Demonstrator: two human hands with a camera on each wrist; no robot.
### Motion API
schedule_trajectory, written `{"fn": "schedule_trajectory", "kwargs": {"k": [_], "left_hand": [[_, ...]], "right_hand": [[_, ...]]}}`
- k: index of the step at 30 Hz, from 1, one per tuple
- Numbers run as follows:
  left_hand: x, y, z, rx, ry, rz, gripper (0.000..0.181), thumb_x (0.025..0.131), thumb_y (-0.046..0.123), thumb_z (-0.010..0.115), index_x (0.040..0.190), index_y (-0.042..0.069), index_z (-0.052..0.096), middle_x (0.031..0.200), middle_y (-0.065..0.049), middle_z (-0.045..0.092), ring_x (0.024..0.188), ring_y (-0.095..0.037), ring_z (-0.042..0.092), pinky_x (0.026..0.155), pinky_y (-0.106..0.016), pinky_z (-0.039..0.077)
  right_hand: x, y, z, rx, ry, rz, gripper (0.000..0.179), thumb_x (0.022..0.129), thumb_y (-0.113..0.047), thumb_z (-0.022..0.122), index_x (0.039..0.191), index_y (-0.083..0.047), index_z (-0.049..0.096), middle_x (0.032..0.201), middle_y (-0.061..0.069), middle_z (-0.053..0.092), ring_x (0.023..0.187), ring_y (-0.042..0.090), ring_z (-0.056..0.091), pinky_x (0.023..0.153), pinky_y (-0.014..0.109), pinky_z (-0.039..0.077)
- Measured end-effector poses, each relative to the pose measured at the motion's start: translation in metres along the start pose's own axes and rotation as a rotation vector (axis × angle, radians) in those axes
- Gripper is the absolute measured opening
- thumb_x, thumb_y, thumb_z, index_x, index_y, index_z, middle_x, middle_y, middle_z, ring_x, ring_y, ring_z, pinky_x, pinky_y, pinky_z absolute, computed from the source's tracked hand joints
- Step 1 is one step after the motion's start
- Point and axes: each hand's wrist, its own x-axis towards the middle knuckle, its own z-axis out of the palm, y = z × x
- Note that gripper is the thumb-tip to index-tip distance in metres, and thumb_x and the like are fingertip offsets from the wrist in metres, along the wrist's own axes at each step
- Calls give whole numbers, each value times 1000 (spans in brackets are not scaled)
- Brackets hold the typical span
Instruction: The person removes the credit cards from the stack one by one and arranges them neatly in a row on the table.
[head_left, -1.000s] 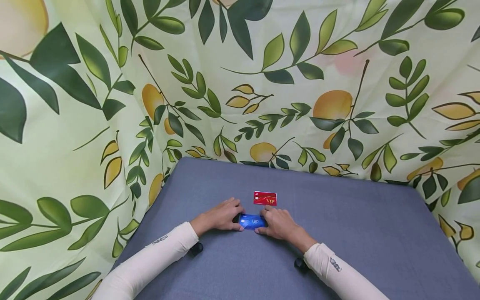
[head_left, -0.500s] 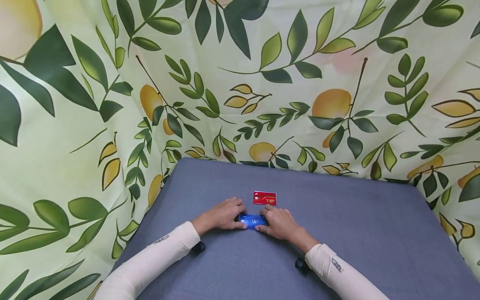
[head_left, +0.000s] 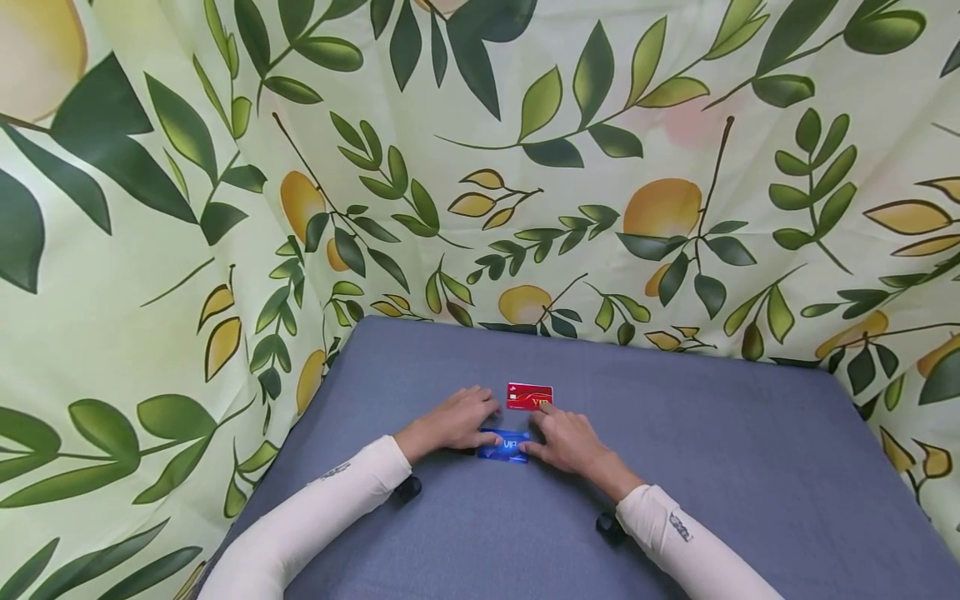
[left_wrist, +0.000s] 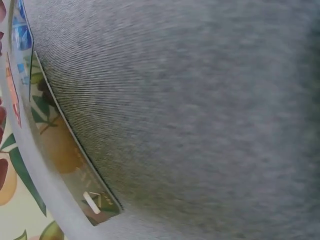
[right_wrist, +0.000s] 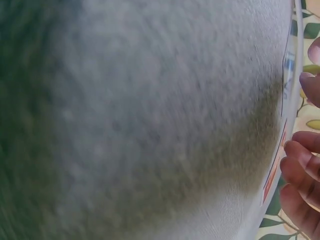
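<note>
Pale letters reading "VIP" mark the blue card point(head_left: 508, 456), which lies in the lower middle of the head view; gold "VIP" lettering on the red card point(head_left: 522, 394) just above it is partly hidden by a right fingertip. Dark prints on the sleeves point(head_left: 300, 508) are too small to read. The left hand point(head_left: 453, 421) and right hand point(head_left: 572, 442) hold nothing, fingers loosely spread, thumbs over the blue card's two ends; whether they press it I cannot tell. The left wrist view shows plainly a glossy card point(left_wrist: 62, 145) with a short white mark, reflecting leaves, at lower left.
</note>
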Motion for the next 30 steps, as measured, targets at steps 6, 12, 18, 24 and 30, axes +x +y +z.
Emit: {"fn": "schedule_trajectory", "kwargs": {"k": [6, 12, 18, 24, 30], "left_hand": [[10, 0, -4, 19, 6, -23, 57, 90, 54, 69, 127, 10, 67, 115, -5, 65, 97, -17, 55, 84, -31, 48], [20, -3, -4, 25, 16, -38, 58, 90, 53, 69, 128, 9, 66, 117, -6, 66, 101, -18, 57, 86, -33, 49], [27, -5, -3, 20, 18, -42, 59, 90, 53, 69, 126, 7, 66, 113, -5, 65, 97, -18, 56, 85, -33, 49], [33, -6, -5, 0, -12, -90, 63, 90, 56, 68, 130, 8, 64, 120, -7, 64, 101, -19, 55, 90, -34, 49], [37, -6, -6, -10, -27, -107, 63, 90, 56, 68, 130, 8, 63, 123, -8, 63, 104, -20, 56, 93, -37, 49]], "right_hand": [[2, 7, -5, 5, 5, 25, 48, 81, -46, 81, 109, -8, 72, 99, 4, 68, 73, 14, 59, 57, 31, 49], [5, 13, -9, 5, -4, 63, 49, 81, -46, 81, 110, -7, 72, 96, 4, 68, 73, 14, 58, 60, 32, 50], [8, 20, -8, 19, -12, 95, 49, 81, -45, 82, 109, -6, 72, 88, 2, 63, 70, 13, 51, 59, 32, 46], [10, 25, -8, 5, 16, 91, 46, 80, -45, 83, 104, -7, 72, 85, 1, 61, 69, 12, 51, 58, 31, 47], [12, 29, -8, -4, 23, 99, 48, 80, -46, 82, 105, -7, 73, 87, 3, 63, 70, 13, 54, 60, 33, 52]]}}
